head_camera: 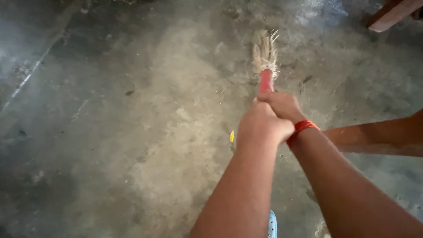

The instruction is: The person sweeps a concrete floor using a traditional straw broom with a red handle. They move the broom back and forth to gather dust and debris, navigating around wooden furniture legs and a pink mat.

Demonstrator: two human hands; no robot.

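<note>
Looks like a plain home yard or utility room: rough, stained grey concrete floor point(132, 132), dusty patches, reddish wooden furniture leg point(392, 13) at the top-right corner.

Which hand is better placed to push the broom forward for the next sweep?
Probably the right hand: its grip sits farther down the red broom handle, nearer the bristles. The left hand holds behind it, closer to the body.
</note>
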